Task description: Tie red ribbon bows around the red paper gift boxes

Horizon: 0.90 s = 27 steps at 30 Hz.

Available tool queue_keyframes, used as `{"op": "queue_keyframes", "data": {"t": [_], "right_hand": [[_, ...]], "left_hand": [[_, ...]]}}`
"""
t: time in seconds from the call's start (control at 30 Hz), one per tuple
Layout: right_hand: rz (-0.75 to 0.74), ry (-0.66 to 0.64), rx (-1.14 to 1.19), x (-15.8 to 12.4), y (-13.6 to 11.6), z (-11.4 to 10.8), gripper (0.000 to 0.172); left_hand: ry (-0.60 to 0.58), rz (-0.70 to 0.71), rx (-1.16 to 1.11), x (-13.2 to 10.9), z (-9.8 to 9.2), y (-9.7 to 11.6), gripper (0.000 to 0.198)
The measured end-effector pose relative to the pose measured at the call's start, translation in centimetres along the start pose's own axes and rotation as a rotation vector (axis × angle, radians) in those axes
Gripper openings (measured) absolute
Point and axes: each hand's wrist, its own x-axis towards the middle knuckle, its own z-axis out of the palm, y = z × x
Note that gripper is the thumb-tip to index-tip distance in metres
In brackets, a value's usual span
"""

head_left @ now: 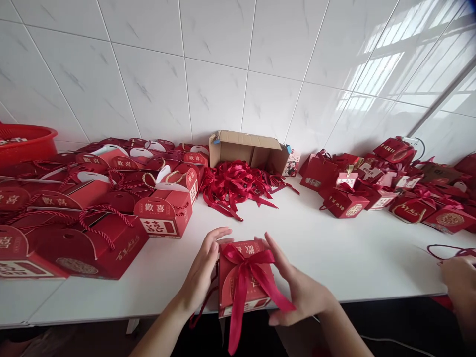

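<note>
A red gift box (226, 287) with a shiny red ribbon bow (248, 263) on its top sits at the table's front edge. The bow's two long tails hang down over the front. Along the box's left side lies my left hand (201, 270), fingers stretched out; whether it presses on the box I cannot tell. My right hand (303, 292) is open around the right side, fingers and thumb spread, close to one ribbon tail. A dark red cord (203, 307) hangs at the box's left. Beyond it lies a pile of loose red ribbons (238, 186).
Several red boxes with cord handles (159, 213) crowd the left, before a red basin (29, 144). Boxes with bows (347, 201) stand at the right. An open cardboard box (249, 141) lies by the tiled wall. At the right edge another person's hand (459, 272) is near a cord.
</note>
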Motion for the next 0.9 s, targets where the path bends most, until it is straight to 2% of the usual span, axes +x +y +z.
{"op": "queue_keyframes", "data": {"t": [0.07, 0.13, 0.23, 0.27, 0.33, 0.37, 0.4, 0.5, 0.57, 0.67, 0.9], "right_hand": [[0.048, 0.063, -0.022, -0.5, -0.2, 1.4, 0.123], [0.101, 0.126, -0.049, -1.1, -0.2, 1.9, 0.117], [0.257, 0.261, -0.170, -2.3, 1.4, 0.3, 0.114], [0.361, 0.402, -0.263, -2.7, 2.2, -0.6, 0.113], [0.650, 0.772, -0.539, -3.5, 4.0, -2.2, 0.115], [0.774, 0.870, -0.668, -3.8, 4.8, -2.7, 0.112], [0.863, 0.880, -0.764, -4.1, 5.4, -3.0, 0.103], [0.956, 0.656, -0.869, -4.7, 6.0, -2.8, 0.068], [0.971, 0.578, -0.888, -4.7, 5.7, -2.3, 0.060], [0.983, 0.585, -0.908, -4.7, 5.1, -2.1, 0.059], [0.961, 0.584, -0.900, -4.9, 4.8, -2.2, 0.056]], "left_hand": [[0.068, -0.064, -0.005, -0.2, -0.3, -0.9, 0.052], [0.139, -0.096, 0.013, -0.3, -0.7, -1.6, 0.052], [0.212, -0.104, 0.072, -0.3, -0.9, -2.3, 0.049], [0.220, -0.102, 0.090, -0.3, -1.0, -2.4, 0.048], [0.209, -0.094, 0.160, -0.4, -1.1, -2.7, 0.045], [0.185, -0.097, 0.225, -0.5, -1.1, -2.8, 0.043], [0.136, -0.102, 0.307, -0.6, -1.2, -2.9, 0.040], [-0.086, -0.040, 0.560, -0.7, -1.4, -3.0, 0.029], [-0.194, 0.060, 0.665, -0.6, -1.4, -3.0, 0.023], [-0.213, 0.149, 0.734, -0.5, -1.4, -2.9, 0.019], [-0.196, 0.160, 0.785, -0.8, -1.4, -2.8, 0.018]]}}
